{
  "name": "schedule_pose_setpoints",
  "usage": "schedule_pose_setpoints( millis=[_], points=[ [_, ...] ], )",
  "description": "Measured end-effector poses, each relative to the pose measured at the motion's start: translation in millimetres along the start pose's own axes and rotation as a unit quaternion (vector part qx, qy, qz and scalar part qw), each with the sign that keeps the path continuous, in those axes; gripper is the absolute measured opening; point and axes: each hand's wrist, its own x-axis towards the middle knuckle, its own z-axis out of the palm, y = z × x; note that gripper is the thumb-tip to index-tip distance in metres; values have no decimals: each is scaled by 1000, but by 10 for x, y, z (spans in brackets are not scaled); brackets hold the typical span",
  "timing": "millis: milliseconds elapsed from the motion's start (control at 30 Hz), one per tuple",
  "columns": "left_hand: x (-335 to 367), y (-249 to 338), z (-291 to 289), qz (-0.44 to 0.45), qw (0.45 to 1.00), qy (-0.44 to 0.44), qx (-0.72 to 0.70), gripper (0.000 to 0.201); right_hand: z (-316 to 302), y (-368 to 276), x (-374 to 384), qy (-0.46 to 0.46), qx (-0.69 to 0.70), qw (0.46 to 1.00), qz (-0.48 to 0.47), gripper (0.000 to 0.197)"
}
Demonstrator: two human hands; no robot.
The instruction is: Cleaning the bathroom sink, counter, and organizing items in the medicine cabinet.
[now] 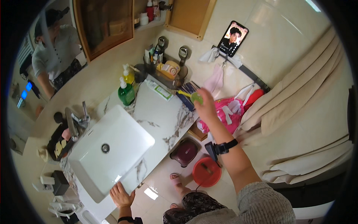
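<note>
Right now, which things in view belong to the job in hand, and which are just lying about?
In hand or touched:
- small green round item, in the right hand
- glossy white rectangular sink, left hand at its rim

Apparently just lying about:
- green pump bottle
- white-and-green carton
- red round plastic tub

The small, round green object (197,98) is pale green, the rectangular ceramic sink (123,153) white, the marble-patterned counter (148,108) white veined grey-brown, the round plastic basin (215,177) orange-red
</note>
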Motion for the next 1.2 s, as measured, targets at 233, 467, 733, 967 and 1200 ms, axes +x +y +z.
schedule_pose_setpoints(
  millis=[233, 467, 733, 967, 1200],
  points=[
    [22, -2, 23, 5, 1000, 16, 16, 81, -1300, 222, 1439, 246, -32, 969, 13, 27],
    [9, -13, 83, -2, 999, -2, 33, 84, -1906, 240, 2376, 147, -266, 951, -60, 24],
    [197, 56, -154, -39, 991, -126, 11, 86, -1698, 247, 2480, 96, -328, 937, -73, 18],
    [1864, 1156, -808, 233, 966, -105, -43, 70, -1755, 361, 2686, 36, -159, 987, 9, 18],
    [3192, 3515, -1753, 305, 796, -127, -508, 50, -1992, 227, 2730, -119, 96, 959, 240, 27]
  ],
)
